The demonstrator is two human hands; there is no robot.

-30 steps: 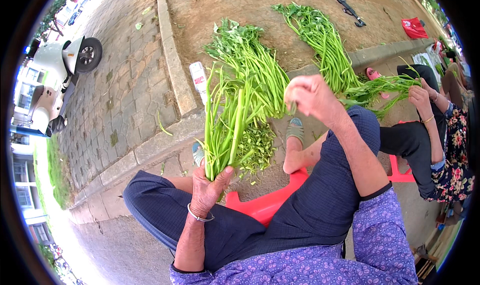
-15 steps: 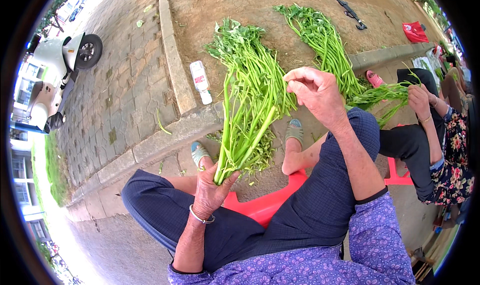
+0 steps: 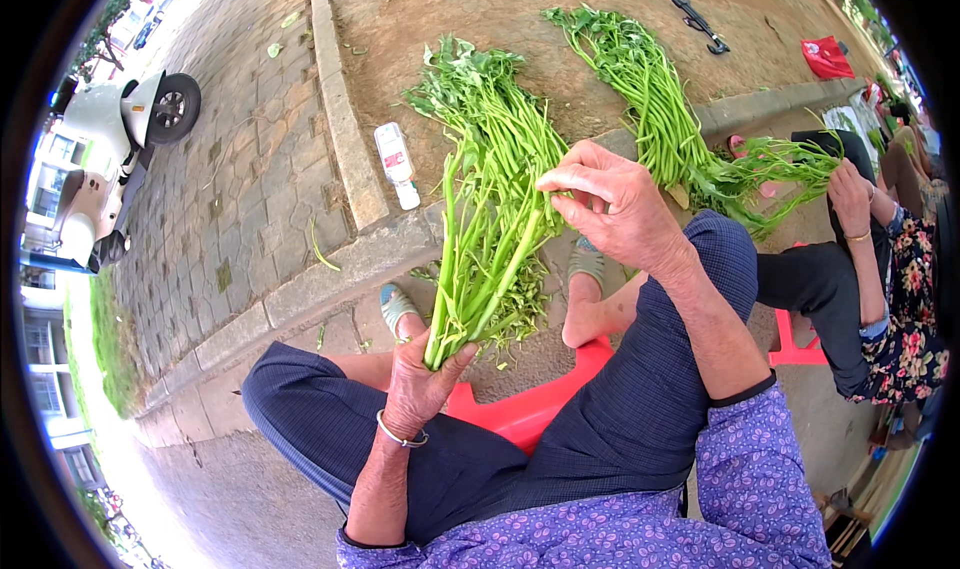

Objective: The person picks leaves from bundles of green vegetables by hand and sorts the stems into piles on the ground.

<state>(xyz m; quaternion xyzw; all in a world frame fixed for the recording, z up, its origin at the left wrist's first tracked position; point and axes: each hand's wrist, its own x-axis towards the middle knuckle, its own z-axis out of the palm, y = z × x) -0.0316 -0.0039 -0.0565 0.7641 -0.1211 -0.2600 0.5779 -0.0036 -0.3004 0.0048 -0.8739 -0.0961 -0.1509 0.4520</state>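
My left hand point(image 3: 418, 389) grips the lower ends of thick green stalks point(image 3: 485, 284) that lean up and right over a pile of leafy long-stemmed greens point(image 3: 495, 99). My right hand point(image 3: 615, 209) is pinched at the upper part of these stalks; exactly what is between its fingertips is unclear. A second bundle of greens point(image 3: 650, 89) lies to the right, and chopped leafy bits point(image 3: 525, 309) lie below the stalks, between my sandalled feet. A small white package point(image 3: 395, 164) with red markings lies left of the pile, by the curb.
I sit on a red plastic stool point(image 3: 520, 419). At right, another person's hands point(image 3: 852, 199) hold greens. A parked white scooter point(image 3: 120, 139) stands on paving at left, beside a concrete curb point(image 3: 340, 109). A red bag point(image 3: 826, 59) and a black pole point(image 3: 690, 14) lie on the dirt.
My right hand has moved down and left to the stalks. The stalks in my left hand now lean further right than a second ago, and that hand sits slightly lower.
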